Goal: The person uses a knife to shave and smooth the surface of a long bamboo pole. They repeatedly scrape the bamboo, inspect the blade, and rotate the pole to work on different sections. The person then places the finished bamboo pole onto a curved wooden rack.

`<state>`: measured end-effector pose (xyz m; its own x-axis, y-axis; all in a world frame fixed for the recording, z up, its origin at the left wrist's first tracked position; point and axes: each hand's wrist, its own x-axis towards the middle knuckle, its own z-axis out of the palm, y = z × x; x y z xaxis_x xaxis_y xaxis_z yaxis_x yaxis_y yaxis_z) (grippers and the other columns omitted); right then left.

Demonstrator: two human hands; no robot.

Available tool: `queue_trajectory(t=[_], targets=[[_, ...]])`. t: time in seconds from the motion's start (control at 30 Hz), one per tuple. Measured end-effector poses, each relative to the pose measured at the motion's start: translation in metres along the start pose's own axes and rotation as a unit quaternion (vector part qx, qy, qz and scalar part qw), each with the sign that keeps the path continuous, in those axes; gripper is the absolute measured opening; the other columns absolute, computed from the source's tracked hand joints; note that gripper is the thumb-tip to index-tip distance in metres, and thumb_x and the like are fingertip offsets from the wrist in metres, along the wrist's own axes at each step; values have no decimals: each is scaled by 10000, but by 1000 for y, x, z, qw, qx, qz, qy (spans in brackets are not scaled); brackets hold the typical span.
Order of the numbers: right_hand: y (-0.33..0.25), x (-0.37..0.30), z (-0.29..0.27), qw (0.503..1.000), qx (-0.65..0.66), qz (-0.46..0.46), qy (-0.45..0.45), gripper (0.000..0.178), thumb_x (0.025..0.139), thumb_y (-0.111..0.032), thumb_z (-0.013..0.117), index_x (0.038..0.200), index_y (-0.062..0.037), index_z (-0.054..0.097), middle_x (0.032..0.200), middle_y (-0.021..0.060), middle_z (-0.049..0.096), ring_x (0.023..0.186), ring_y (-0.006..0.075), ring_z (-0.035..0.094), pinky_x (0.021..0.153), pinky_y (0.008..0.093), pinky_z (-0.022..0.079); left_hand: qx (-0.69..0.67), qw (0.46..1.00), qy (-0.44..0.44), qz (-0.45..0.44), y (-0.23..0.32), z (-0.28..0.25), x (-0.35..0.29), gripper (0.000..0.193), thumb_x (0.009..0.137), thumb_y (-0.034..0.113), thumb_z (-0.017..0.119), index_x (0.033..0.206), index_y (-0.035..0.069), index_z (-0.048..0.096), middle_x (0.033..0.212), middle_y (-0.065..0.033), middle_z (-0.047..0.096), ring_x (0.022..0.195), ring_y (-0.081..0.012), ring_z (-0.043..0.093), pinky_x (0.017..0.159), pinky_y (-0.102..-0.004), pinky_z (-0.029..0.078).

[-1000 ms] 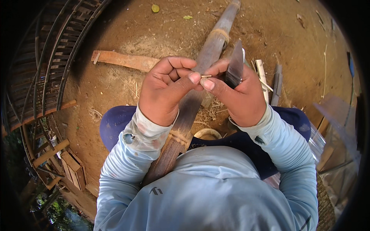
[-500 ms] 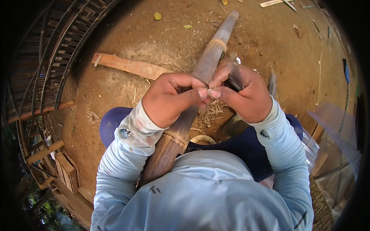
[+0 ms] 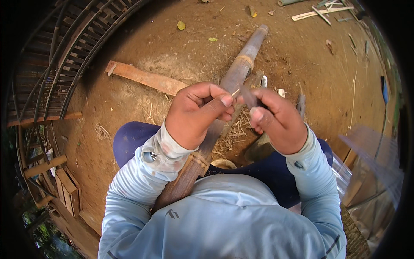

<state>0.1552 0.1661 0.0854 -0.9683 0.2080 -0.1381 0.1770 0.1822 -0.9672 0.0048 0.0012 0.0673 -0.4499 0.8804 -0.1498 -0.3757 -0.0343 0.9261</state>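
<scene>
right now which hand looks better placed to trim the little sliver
Probably the right hand: it holds the blade close to the sliver, which the left hand pinches.

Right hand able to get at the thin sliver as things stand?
Likely yes: the right hand holds a blade close beside the thin sliver, whose tip pokes free of the left hand; nothing visible blocks it.

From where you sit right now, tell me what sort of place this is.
Probably an outdoor or open-sided bamboo-working spot: a long bamboo pole stretches out over bare earth, pale shavings litter the ground beside it, and the right hand holds a dark blade.
</scene>
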Motion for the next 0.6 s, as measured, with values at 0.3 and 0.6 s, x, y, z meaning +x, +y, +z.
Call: queue_trajectory(t=[0.3, 0.6], targets=[[-5, -1, 7, 996, -31, -76, -22, 476, 970, -165, 601, 1395, -10, 453, 1017, 90, 651, 727, 127, 608, 663, 256, 489, 92, 993, -11, 79, -1, 4, -10, 62, 926, 45, 627, 947, -7, 655, 887, -56, 674, 793, -104, 630, 733, -237, 489], [-4, 4, 10, 995, 24, -78, -66, 511, 985, -154, 571, 1444, -1, 409, 1146, 103, 600, 812, 112, 608, 694, 247, 492, 188, 971, -40, 144, -6, 2, -9, 173, 820, -20, 583, 962, 2, 679, 924, -118, 682, 834, -206, 683, 740, -303, 520]])
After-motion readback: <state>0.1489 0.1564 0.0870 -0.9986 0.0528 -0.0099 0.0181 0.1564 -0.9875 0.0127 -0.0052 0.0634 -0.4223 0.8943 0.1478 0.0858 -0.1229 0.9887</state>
